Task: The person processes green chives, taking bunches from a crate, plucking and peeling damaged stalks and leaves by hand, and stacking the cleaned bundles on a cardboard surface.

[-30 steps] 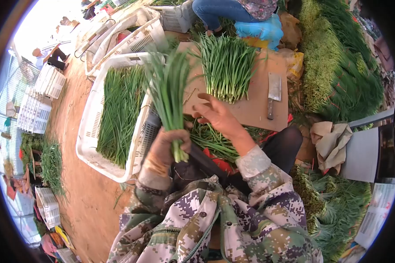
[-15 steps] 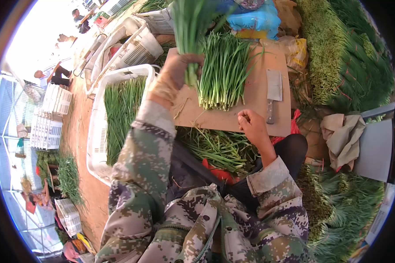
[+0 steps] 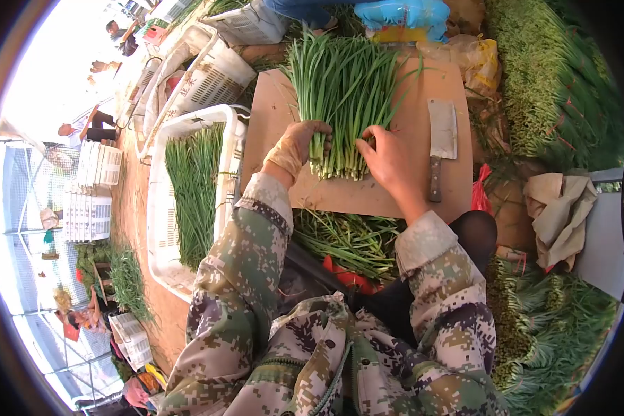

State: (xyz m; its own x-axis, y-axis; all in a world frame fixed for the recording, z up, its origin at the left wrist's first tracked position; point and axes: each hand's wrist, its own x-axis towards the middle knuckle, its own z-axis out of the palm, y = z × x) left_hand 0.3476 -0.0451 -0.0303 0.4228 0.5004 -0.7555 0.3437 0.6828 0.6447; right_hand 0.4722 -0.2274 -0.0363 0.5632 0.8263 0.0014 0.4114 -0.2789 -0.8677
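Note:
A wide pile of green leafy stalks (image 3: 347, 90) lies on a brown board (image 3: 270, 104), its pale cut ends toward me. My gloved left hand (image 3: 298, 144) is closed on stalks at the pile's left edge, near their lower ends. At the right edge, my bare right hand (image 3: 385, 159) has its fingers bent against the lower stalks, and whether it grips any of them is hard to tell. A cleaver (image 3: 442, 132) rests on the board to the right of that hand, its handle toward me.
On the left stands a white crate (image 3: 161, 229) of long green leaves. Loose trimmings (image 3: 347, 243) lie below the board. Bundled greens (image 3: 555, 83) and a beige cloth (image 3: 560, 211) are at the right. Another person's leg (image 3: 301, 12) shows beyond the board.
My left hand has brought its bunch down onto the pile's left side. My right hand has moved up and left from the board's near edge to the stalks.

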